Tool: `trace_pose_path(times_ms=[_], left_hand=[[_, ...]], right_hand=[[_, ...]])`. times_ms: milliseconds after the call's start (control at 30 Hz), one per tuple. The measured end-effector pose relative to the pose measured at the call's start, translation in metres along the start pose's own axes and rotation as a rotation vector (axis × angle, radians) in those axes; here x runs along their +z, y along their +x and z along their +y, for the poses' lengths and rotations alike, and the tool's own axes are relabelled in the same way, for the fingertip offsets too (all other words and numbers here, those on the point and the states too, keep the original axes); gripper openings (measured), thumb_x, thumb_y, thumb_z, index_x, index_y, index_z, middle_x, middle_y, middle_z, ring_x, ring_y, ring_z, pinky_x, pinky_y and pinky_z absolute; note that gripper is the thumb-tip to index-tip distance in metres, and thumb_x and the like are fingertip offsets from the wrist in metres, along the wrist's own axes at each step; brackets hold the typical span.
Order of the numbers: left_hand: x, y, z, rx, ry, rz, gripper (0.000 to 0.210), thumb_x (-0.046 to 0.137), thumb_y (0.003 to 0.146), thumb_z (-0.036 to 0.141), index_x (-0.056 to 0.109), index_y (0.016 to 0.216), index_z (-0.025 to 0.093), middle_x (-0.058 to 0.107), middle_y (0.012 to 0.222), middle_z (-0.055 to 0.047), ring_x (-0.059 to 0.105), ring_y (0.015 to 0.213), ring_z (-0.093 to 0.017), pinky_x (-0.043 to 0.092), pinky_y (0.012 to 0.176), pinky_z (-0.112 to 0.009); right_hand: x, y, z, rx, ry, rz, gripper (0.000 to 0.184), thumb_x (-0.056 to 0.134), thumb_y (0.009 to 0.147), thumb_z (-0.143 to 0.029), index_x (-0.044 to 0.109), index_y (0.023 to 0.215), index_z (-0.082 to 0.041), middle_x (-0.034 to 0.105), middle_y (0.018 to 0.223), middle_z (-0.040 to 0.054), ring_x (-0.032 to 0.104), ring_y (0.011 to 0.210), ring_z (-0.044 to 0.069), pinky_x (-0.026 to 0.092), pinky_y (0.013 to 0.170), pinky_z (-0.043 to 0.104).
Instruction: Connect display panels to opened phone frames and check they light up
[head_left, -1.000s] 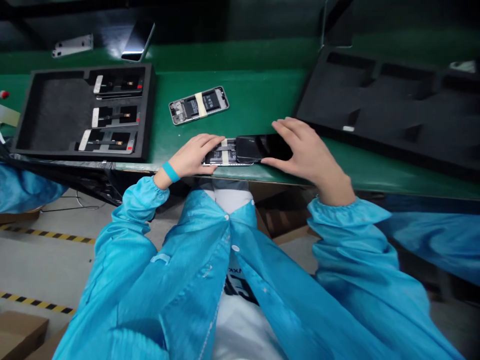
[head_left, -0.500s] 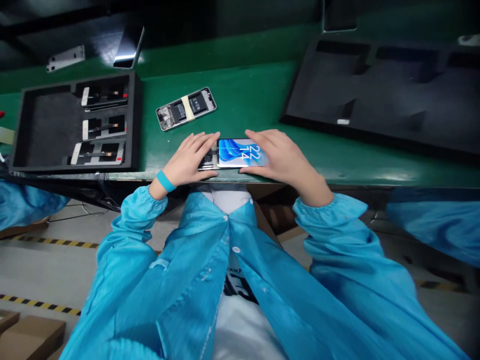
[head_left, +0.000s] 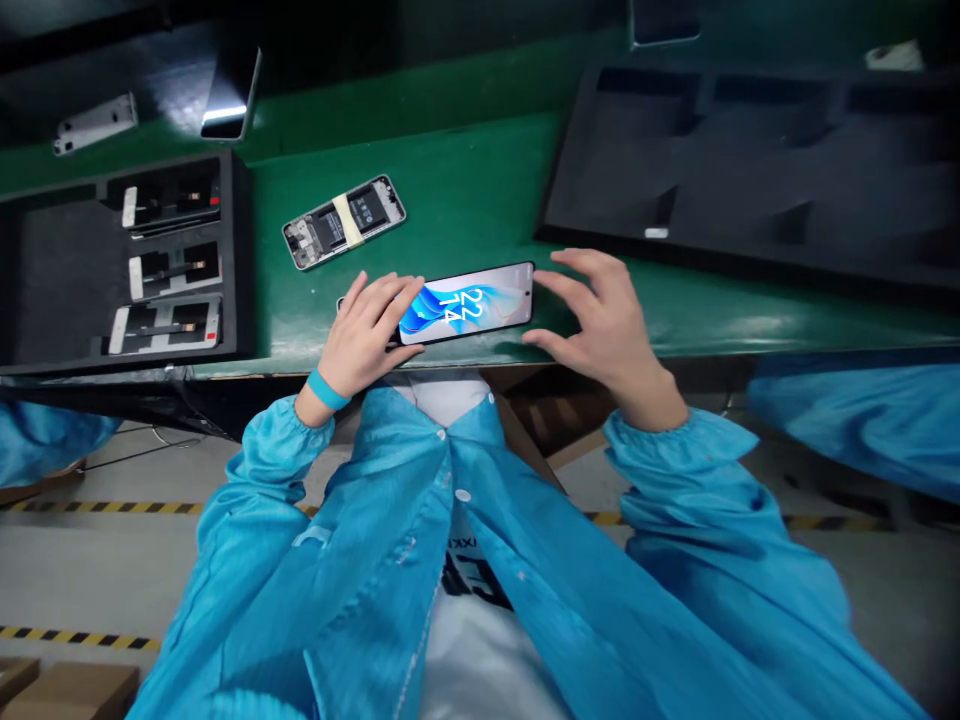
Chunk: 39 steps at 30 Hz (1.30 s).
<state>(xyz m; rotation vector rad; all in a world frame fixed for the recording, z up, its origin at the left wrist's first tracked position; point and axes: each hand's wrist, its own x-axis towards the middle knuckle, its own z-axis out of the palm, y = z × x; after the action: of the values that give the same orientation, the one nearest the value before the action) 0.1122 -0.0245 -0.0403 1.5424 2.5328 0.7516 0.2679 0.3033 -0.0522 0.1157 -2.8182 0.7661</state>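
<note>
A phone screen [head_left: 480, 305], lit with a blue and white wallpaper and the digits 22 14, lies at the table's front edge. My left hand [head_left: 367, 325], with a teal band at the wrist, grips its left end, thumb on the near side and fingers over the far side. A corner of the phone body below shows beyond the fingers; the rest is hidden. My right hand [head_left: 596, 315] is just off the screen's right end, thumb and fingers apart, holding nothing. Beyond them lies an opened phone [head_left: 345, 222] with a pale strip around it.
On the left, a black foam tray [head_left: 241, 260] holds several screen assemblies [head_left: 166, 325]. A larger black tray [head_left: 739, 190] fills the right side. Farther back lie a dark phone [head_left: 232, 95] and a pale frame [head_left: 96, 124]. Other people's blue sleeves [head_left: 862, 420] show at both sides.
My right hand has let go of the screen's right end and opened. More of the screen now shows, and it is tilted slightly. The whole view has shifted a little.
</note>
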Motion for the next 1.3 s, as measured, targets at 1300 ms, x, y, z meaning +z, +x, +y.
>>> trace_pose_path(times_ms=[1300], left_hand=[[0.011,-0.021,-0.005,-0.147,-0.028,0.103,0.095,0.068,0.094,0.081,0.047,0.164,0.021,0.067,0.154,-0.020,0.058,0.150,-0.040,0.028,0.138,-0.068]], right_hand=[[0.012,0.009,-0.021,0.185,0.199,-0.054,0.091,0.066,0.100,-0.060,0.031,0.178,-0.029,0.067,0.155,0.0142,0.067,0.142,0.038,0.055,0.120,0.063]])
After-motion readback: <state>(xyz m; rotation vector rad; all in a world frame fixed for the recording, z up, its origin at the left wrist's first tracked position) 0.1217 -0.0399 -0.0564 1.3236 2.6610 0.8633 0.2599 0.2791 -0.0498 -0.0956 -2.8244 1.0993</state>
